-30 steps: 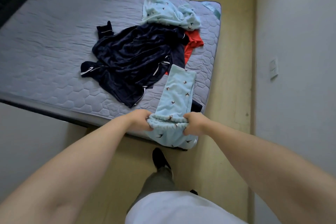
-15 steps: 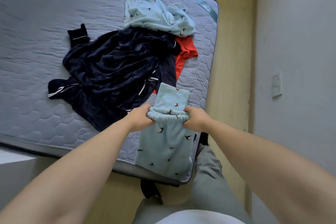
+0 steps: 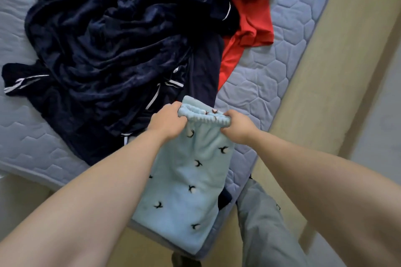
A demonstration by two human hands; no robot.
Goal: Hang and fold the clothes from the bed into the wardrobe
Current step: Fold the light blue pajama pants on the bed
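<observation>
both the left hand (image 3: 168, 121) and right hand (image 3: 238, 124) grip the gathered elastic waistband of the soft, light, floppy pale-blue bird-print fleece trousers (image 3: 186, 182), the firmest place to hold them.

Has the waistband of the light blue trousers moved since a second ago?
Yes: the waistband moved from the near edge of the mattress inward, toward the navy robe.

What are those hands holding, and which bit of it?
They hold the light blue pants by the bunched elastic waistband: the left hand grips its left end, the right hand its right end.
</observation>
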